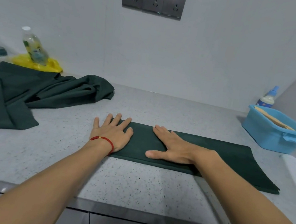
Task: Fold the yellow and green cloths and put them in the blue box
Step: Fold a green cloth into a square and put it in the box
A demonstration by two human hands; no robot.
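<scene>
- Blue box [270,134] at 3 o'clock on the counter [62,157], holding something tan, too unclear to name
- Folded green cloth [231,160] lies as a long strip at centre, well apart from the box
- Left hand [113,133] flat, fingers straight, pressing the strip's 9 o'clock end
- Right hand [171,147] flat, pressing the strip's middle
- Loose green cloths [33,89] heaped at 10 o'clock
</scene>
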